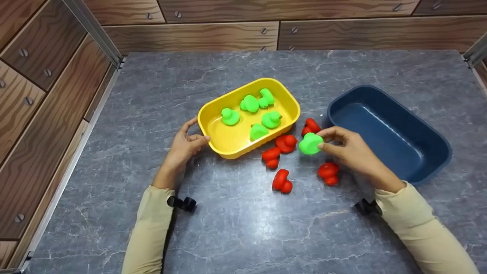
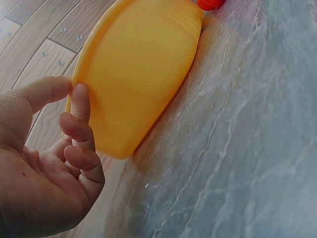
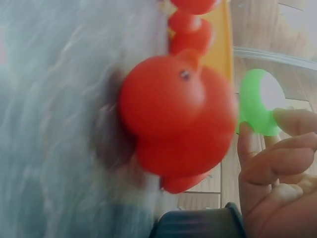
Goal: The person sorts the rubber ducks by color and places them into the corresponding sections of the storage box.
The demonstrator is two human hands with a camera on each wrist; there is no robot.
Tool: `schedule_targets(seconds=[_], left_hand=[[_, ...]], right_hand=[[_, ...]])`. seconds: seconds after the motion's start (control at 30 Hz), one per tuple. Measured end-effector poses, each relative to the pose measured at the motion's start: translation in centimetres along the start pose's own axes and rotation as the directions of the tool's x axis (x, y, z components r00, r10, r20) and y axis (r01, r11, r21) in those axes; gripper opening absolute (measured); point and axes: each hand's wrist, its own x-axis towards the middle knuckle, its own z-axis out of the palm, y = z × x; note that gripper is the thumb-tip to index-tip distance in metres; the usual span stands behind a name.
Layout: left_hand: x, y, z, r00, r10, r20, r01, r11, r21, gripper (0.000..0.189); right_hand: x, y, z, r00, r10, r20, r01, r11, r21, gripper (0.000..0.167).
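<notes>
In the head view my left hand [image 1: 182, 146] holds the left end of a yellow plastic tub [image 1: 222, 137] by its rim. The left wrist view shows thumb and fingertips meeting at the tub's edge [image 2: 133, 74]. Several green rubber ducks [image 1: 230, 117] lie inside the tub. My right hand [image 1: 354, 150] pinches another green rubber duck [image 1: 310, 144] between thumb and fingers, raised just right of the tub. That duck [image 3: 257, 101] also shows in the right wrist view, its flat pale base partly visible.
Several red rubber ducks [image 1: 282, 182] lie on the grey marbled table [image 1: 243, 236] between the tubs and in front of them. A dark blue tub [image 1: 380, 129] stands on the right, beyond my right hand. Wood-patterned panels [image 1: 190, 36] border the back and left.
</notes>
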Motion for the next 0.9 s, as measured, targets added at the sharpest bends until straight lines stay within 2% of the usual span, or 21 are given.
schedule_targets(seconds=[0.1, 0.2, 0.43, 0.57, 0.9], left_hand=[[0.1, 0.0, 0.0, 1.000, -0.005, -0.001, 0.005, 1.000, -0.011, 0.074], [0.1, 0.0, 0.0, 1.000, -0.006, -0.006, 0.006, 1.000, -0.015, 0.074], [0.2, 0.1, 0.0, 1.000, -0.019, -0.013, 0.019, 0.999, -0.030, 0.075], [0.2, 0.1, 0.1, 1.000, -0.010, -0.010, 0.010, 1.000, -0.026, 0.075], [0.1, 0.0, 0.0, 1.000, 0.011, 0.014, -0.011, 1.000, -0.007, 0.075]], right_hand=[[-0.2, -0.2, -0.2, 1.000, 0.009, -0.014, -0.007, 0.996, 0.091, 0.025], [-0.3, -0.5, -0.3, 1.000, -0.004, -0.023, 0.009, 0.977, 0.212, 0.019], [-0.4, -1.3, -0.4, 0.999, -0.016, -0.035, 0.031, 0.885, 0.464, 0.019], [-0.3, -1.8, -0.4, 0.999, -0.019, -0.045, 0.040, 0.857, 0.514, 0.019], [0.3, -2.7, 0.2, 0.998, -0.032, -0.051, 0.056, 0.812, 0.581, 0.018]])
